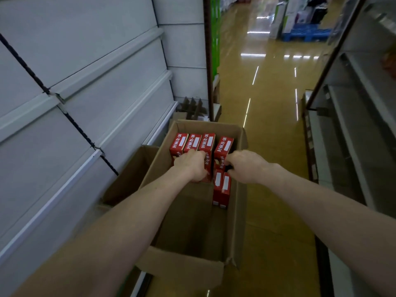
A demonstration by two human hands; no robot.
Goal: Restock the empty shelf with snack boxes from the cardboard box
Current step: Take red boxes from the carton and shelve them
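Note:
An open cardboard box (240, 202) stands on the floor with several red snack boxes (194, 142) upright at its far end. Two more red snack boxes (222, 189) stand along its right wall. My left hand (191, 166) is inside the box, fingers curled over a group of the red boxes. My right hand (244, 166) reaches in beside it and grips the rightmost red box (224, 146) in the far row. The grey shelves (90, 116) on my left hold nothing.
A second brown carton (130, 174) sits between the box and the left shelving. Cardboard dividers (192, 108) lie beyond the box. A shiny yellow aisle floor (267, 103) runs ahead, with more shelving (351, 129) on the right and a blue pallet (304, 35) far off.

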